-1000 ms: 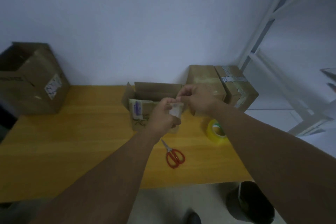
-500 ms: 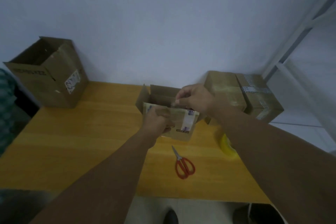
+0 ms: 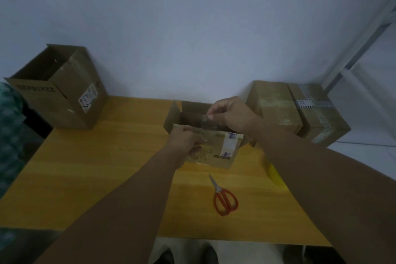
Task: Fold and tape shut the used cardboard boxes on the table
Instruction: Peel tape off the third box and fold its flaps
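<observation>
A small open cardboard box (image 3: 222, 152) with printed labels stands at the middle of the wooden table (image 3: 107, 167). My left hand (image 3: 185, 138) grips its near flap at the left. My right hand (image 3: 230, 117) pinches a strip of clear tape (image 3: 204, 123) above the box opening. Red-handled scissors (image 3: 225, 199) lie on the table in front of the box. The yellow tape roll (image 3: 275, 174) is mostly hidden behind my right forearm.
A large open cardboard box (image 3: 62, 90) stands at the table's far left. Two taped boxes (image 3: 276, 105) (image 3: 317, 115) sit at the far right against the wall. A white metal frame (image 3: 360, 49) rises to the right. My shoes (image 3: 184, 257) show below the table edge.
The view has tilted down and shifted left. My right hand has drawn the tape strip up and away from the near flap while my left hand stays on the flap.
</observation>
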